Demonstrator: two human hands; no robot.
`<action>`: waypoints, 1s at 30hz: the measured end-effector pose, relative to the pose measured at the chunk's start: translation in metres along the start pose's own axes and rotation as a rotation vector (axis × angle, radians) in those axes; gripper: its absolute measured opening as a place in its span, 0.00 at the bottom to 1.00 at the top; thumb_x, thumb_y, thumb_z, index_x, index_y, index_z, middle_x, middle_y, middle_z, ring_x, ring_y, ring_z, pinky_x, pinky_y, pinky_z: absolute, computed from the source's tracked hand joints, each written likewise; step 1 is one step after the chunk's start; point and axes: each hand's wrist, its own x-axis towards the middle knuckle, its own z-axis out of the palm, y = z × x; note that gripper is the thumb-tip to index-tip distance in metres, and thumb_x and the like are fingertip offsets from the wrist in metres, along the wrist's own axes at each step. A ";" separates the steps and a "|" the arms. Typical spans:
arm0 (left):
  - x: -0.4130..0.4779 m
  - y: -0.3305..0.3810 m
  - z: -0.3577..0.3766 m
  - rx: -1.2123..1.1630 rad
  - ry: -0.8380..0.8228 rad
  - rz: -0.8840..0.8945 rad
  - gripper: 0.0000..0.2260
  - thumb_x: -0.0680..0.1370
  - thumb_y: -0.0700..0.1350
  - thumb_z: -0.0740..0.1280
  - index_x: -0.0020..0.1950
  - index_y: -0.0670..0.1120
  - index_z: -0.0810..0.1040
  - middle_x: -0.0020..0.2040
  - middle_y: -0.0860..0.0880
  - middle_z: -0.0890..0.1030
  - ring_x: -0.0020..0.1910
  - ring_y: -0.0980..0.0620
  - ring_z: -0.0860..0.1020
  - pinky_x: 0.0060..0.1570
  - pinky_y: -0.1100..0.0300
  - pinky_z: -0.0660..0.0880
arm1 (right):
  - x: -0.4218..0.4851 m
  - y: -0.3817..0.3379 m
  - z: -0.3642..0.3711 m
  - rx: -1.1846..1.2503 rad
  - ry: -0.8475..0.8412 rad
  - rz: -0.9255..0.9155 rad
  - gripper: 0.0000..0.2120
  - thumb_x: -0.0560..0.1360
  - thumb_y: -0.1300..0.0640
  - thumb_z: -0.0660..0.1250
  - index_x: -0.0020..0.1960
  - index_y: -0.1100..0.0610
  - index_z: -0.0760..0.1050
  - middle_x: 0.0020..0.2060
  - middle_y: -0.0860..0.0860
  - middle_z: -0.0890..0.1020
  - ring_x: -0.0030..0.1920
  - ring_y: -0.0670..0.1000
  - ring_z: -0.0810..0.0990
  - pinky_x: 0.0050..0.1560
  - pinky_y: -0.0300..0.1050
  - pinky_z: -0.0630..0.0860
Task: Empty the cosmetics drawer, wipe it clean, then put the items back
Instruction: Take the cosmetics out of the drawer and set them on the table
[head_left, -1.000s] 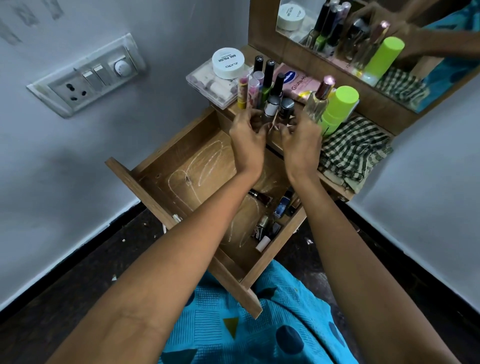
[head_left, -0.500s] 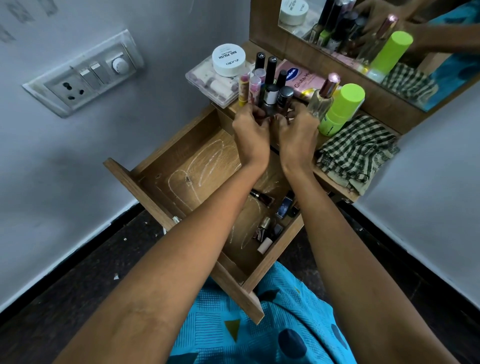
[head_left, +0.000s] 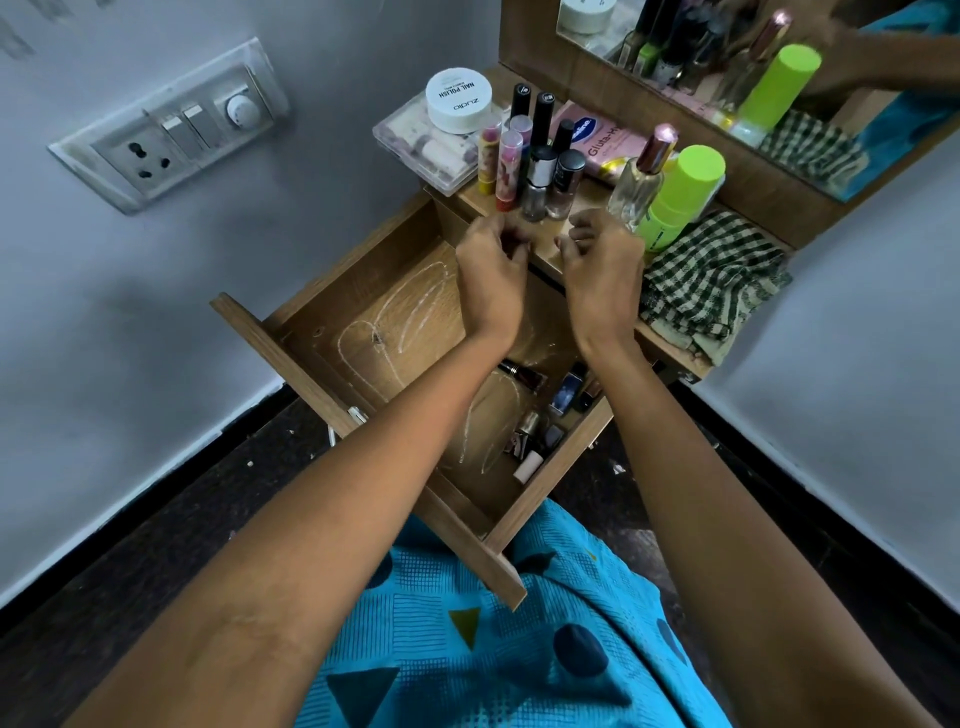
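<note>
Drawer (head_left: 332, 322) pulled wide open at centre frame, wooden floor streaked with white marks; small cluster of leftover cosmetics (head_left: 540, 431) heaped in its lower-right corner, beside the right forearm. Above the drawer, both hands hovering at the front edge of the shelf (head_left: 545, 236), just short of the upright bottles. Left hand (head_left: 491, 275) with fingers curled in toward the thumb, impossible to tell whether anything small is pinched there. Right hand (head_left: 597, 270) loosely curled, gripping nothing. Along the shelf at upper centre: white jar (head_left: 458, 101) on top of a clear box (head_left: 410, 143), lip balm tubes (head_left: 506, 166), two nail polish bottles (head_left: 540, 184), pink tube (head_left: 595, 140) lying flat, perfume bottle (head_left: 641, 179) just beside a lime-green bottle (head_left: 680, 192). Checked cloth (head_left: 717, 280) crumpled at the shelf's right end. Switch plate (head_left: 171, 135) on the wall, upper left.
</note>
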 end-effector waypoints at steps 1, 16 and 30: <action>-0.004 -0.005 -0.003 0.011 -0.024 0.001 0.07 0.70 0.30 0.67 0.41 0.41 0.78 0.43 0.45 0.80 0.41 0.55 0.76 0.42 0.73 0.70 | -0.004 0.002 -0.001 -0.009 -0.012 -0.003 0.12 0.75 0.63 0.66 0.57 0.63 0.76 0.50 0.58 0.82 0.48 0.53 0.82 0.50 0.46 0.80; -0.079 -0.053 -0.031 0.637 -0.788 -0.324 0.09 0.72 0.40 0.69 0.51 0.42 0.79 0.51 0.44 0.81 0.50 0.48 0.79 0.44 0.60 0.72 | -0.068 0.024 -0.018 -0.664 -0.766 -0.112 0.11 0.77 0.60 0.60 0.56 0.59 0.76 0.55 0.57 0.79 0.55 0.59 0.79 0.53 0.52 0.75; -0.087 -0.047 -0.026 0.733 -0.818 -0.321 0.13 0.72 0.38 0.68 0.57 0.42 0.76 0.58 0.42 0.78 0.58 0.43 0.77 0.52 0.57 0.73 | -0.074 0.026 -0.013 -0.903 -0.926 -0.172 0.14 0.76 0.62 0.61 0.62 0.61 0.71 0.59 0.56 0.76 0.60 0.57 0.77 0.53 0.49 0.74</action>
